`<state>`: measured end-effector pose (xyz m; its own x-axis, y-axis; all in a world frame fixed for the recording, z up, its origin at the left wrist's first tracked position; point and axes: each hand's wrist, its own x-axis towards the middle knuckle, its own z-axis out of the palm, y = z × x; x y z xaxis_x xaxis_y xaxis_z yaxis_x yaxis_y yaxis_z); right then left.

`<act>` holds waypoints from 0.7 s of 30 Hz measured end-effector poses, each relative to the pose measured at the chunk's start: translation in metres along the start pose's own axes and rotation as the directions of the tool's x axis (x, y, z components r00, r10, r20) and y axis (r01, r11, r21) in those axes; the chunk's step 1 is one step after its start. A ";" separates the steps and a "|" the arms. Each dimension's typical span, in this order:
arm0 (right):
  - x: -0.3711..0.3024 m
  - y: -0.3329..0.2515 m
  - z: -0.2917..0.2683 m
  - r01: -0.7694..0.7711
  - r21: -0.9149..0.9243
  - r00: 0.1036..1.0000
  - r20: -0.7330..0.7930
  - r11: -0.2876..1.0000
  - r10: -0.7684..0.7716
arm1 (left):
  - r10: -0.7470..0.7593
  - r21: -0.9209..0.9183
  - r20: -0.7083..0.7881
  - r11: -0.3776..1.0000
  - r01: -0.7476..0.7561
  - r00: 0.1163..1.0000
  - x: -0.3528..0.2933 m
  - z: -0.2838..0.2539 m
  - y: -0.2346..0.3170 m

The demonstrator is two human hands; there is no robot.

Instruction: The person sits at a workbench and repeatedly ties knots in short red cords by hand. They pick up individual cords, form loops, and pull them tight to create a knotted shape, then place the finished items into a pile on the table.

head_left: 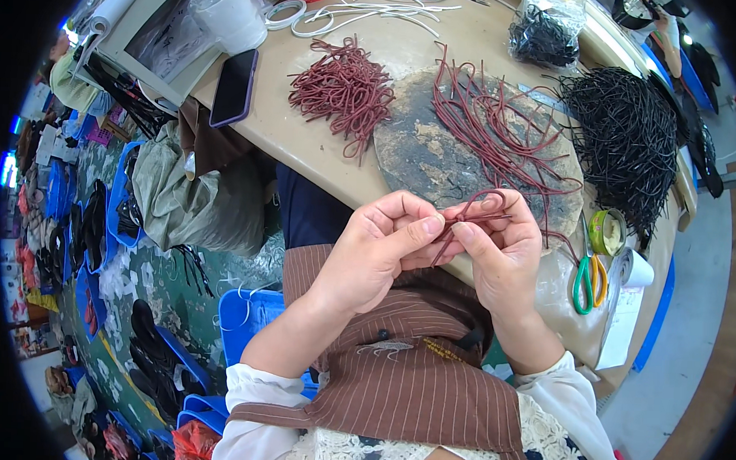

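Close together over the table's front edge, my left hand (pixel 396 235) and my right hand (pixel 501 247) both pinch a dark red cord (pixel 483 219). The cord bends in a small loop above my fingertips, and short ends stick out below and to the right. Whether it is knotted between the fingers is hidden. Just beyond my hands, long dark red cords (pixel 485 129) lie loose across a round, worn grey board (pixel 420 143). A heap of knotted-looking dark red cords (pixel 340 91) rests left of the board.
Right of the board lie a pile of black cords (pixel 623 133), a roll of tape (pixel 607 230), scissors with green and orange handles (pixel 591 282) and white paper (pixel 622 324). A phone (pixel 234 87) sits at the table's left edge. White cords (pixel 367 17) lie at the back.
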<state>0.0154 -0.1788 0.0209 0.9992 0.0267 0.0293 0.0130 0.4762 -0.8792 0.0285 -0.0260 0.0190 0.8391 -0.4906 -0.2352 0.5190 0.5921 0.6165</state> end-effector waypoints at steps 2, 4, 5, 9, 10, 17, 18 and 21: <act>0.000 -0.001 0.000 -0.016 0.033 1.000 0.001 0.999 0.016 | 0.013 -0.058 0.000 0.998 -0.013 1.000 -0.002 0.003 -0.002; -0.001 -0.002 0.000 -0.028 0.051 1.000 -0.001 0.998 0.028 | 0.025 -0.097 0.005 0.995 -0.025 1.000 -0.004 0.004 -0.005; -0.001 -0.003 0.000 -0.032 0.052 0.999 -0.001 0.998 0.032 | 0.033 -0.106 0.010 0.994 -0.032 0.999 -0.004 0.003 -0.007; -0.001 -0.005 0.000 -0.050 0.074 0.999 0.006 0.996 0.050 | 0.072 -0.143 0.008 0.987 -0.070 0.997 -0.005 0.005 -0.012; 0.000 -0.005 0.000 -0.059 0.086 0.998 0.008 0.995 0.059 | 0.065 -0.171 0.025 0.983 -0.060 0.998 -0.005 0.004 -0.012; 0.001 0.011 -0.014 -0.047 0.109 0.998 -0.030 0.993 0.051 | 0.148 -0.008 -0.049 0.989 -0.149 0.988 0.002 0.012 -0.011; 0.001 0.012 -0.015 -0.038 0.120 0.999 -0.033 0.992 0.042 | 0.221 0.104 -0.042 0.971 -0.216 0.974 0.004 0.011 -0.016; 0.005 -0.003 -0.018 -0.101 -0.141 0.995 0.005 0.985 0.103 | 0.189 0.405 -0.168 0.908 -0.107 0.968 0.013 -0.005 -0.004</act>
<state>0.0213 -0.1964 0.0153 0.9951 0.0795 -0.0589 -0.0827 0.3420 -0.9361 0.0381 -0.0317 0.0092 0.9372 -0.2556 -0.2372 0.3154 0.3309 0.8894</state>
